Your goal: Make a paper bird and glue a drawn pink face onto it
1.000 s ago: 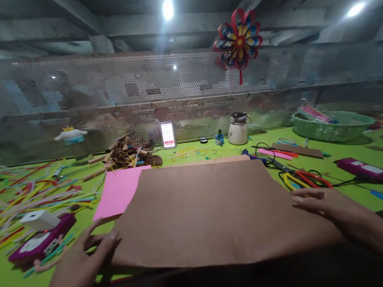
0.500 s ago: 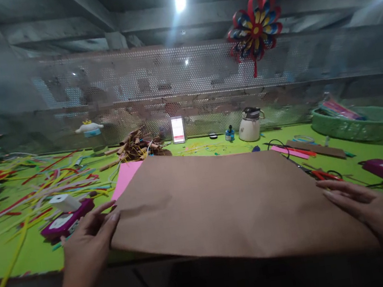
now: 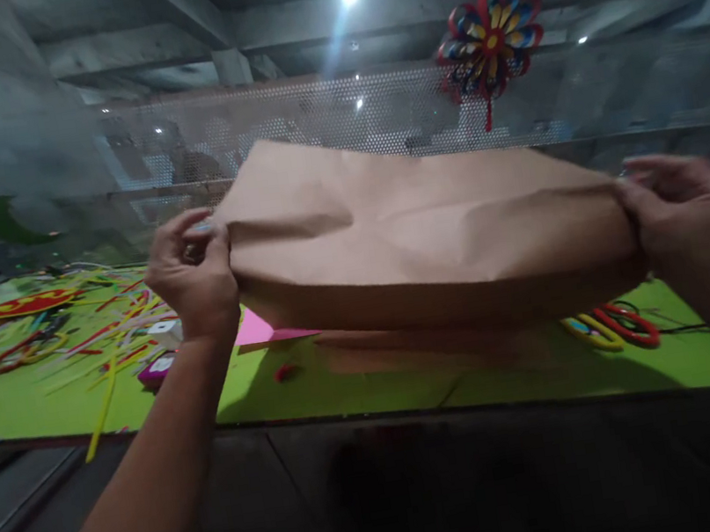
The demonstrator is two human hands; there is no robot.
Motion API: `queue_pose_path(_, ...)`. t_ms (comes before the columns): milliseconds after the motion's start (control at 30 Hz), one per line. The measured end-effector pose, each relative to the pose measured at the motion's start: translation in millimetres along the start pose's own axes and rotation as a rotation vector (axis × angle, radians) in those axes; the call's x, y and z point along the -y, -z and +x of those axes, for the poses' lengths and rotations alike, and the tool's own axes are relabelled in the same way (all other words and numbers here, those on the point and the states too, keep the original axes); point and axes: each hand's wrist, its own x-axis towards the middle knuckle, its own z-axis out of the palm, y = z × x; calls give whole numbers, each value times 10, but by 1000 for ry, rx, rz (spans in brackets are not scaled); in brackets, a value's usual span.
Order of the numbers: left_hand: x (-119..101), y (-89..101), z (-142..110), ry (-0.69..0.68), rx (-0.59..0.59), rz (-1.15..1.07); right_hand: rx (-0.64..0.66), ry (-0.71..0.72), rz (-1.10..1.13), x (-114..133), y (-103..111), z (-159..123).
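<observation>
A large sheet of brown kraft paper is held up in the air above the green table, its surface creased and its near edge bent downward. My left hand pinches its left edge between thumb and fingers. At the opposite side my right hand grips the right edge the same way. Below the raised sheet lie pink paper and a blurred brown layer on the table. Scissors with red and yellow handles lie under the right end of the sheet.
Coloured pipe cleaners are strewn over the left of the green table. A purple power strip with a white plug sits near my left forearm. A perforated metal screen stands behind, and a flower-shaped pinwheel hangs at upper right.
Both hands have raised the kraft paper from table level up into the air. The sheet now hides the kettle, phone and bundle at the back, and the scissors handles show more fully.
</observation>
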Motion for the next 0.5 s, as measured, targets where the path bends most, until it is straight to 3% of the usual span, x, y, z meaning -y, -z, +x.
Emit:
queue_pose_path(67, -105, -23, 155, -96, -91, -71, -106, 77, 75, 183, 66, 61)
queue_pose_path(133, -171, 54, 172, -156, -164, -173, -128, 16, 169, 264, 199, -4)
queue_pose_path(200, -148, 205, 29, -105, -167, -278, -53, -135, 263, 180, 350, -161)
queue_pose_path(233, -97, 296, -92, -2, -120, -303, 25, -198, 297, 75, 420, -256)
queue_pose_path(300, 68, 494, -381, 298, 97, -379, 183, -430, 353, -221, 542, -448)
queue_pose_path(367, 266, 694, -654, 567, 433, -400, 354, -586, 282, -542, 649, -612)
queue_pose_path(433, 427, 874, -839, 715, 711, -255, 532, -634, 147, -786, 750, -735)
queue_pose_path(500, 503, 1013, -917, 743, 876, -184, 617, -580, 43, -900, 833, -822)
